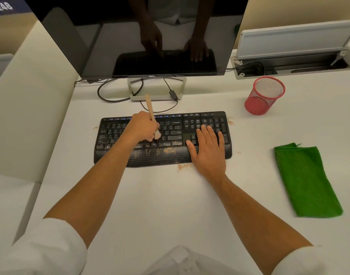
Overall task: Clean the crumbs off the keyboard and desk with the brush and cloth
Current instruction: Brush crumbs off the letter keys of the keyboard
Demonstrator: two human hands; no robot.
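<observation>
A black keyboard (162,138) lay square on the white desk (170,205), tan crumbs (169,150) scattered over its lower keys and palm rest and on the desk beside it. A pale wooden brush (151,114) stood tilted, bristles on the keys. A folded green cloth (307,180) lay flat, well to the right.

White sleeves (51,247) pushed up, forearms (94,185) bare.

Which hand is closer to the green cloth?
Right. The right hand lies flat on the keyboard's right end, nearer the green cloth; the left hand grips the brush mid-keyboard.
</observation>
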